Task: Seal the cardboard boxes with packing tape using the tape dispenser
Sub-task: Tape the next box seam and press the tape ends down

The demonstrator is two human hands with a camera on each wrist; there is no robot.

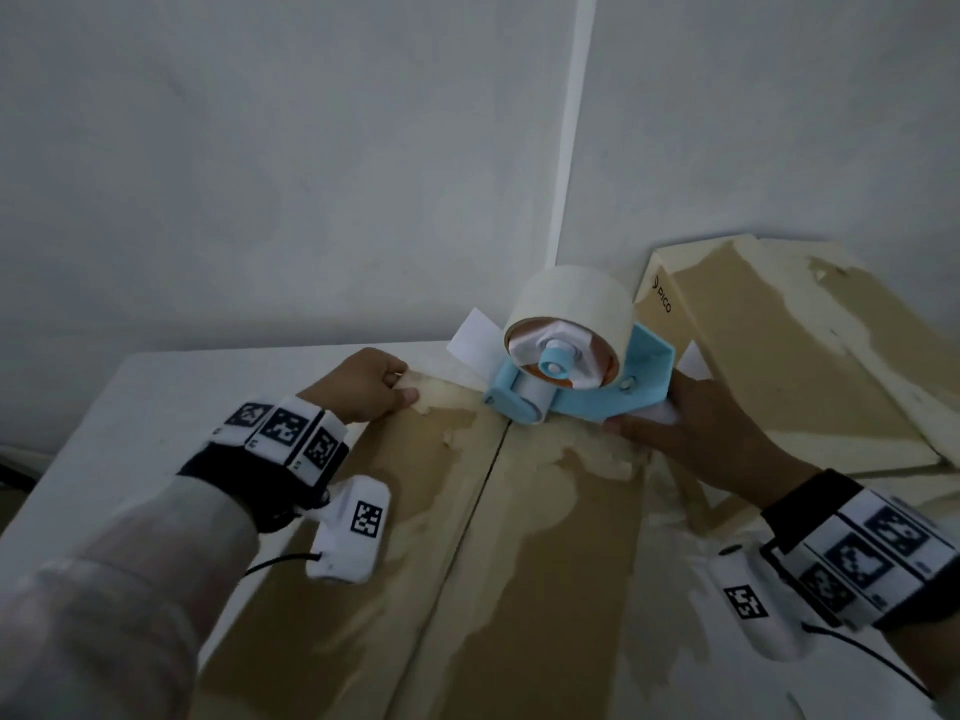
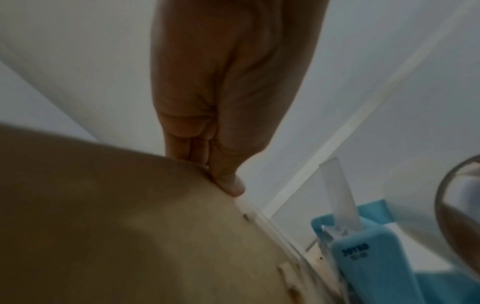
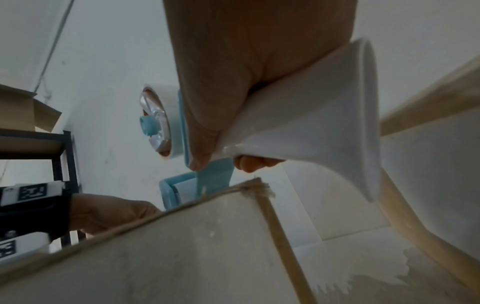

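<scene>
A worn cardboard box (image 1: 519, 563) lies in front of me with its flaps closed and a seam (image 1: 467, 537) down the middle. The blue tape dispenser (image 1: 597, 392) with its pale tape roll (image 1: 571, 298) sits on the far end of that seam. My right hand (image 1: 691, 423) grips its white handle (image 3: 311, 113). My left hand (image 1: 363, 387) holds the box's far edge just left of the dispenser, thumb (image 2: 233, 185) on top and fingers curled behind the edge. The dispenser's front (image 2: 363, 257) stands close to that thumb.
A second cardboard box (image 1: 779, 366) marked PICO leans at the right against the wall. The boxes rest on a white table (image 1: 156, 397) in a room corner. A dark shelf (image 3: 59, 154) with another carton (image 3: 23, 111) stands off to the left.
</scene>
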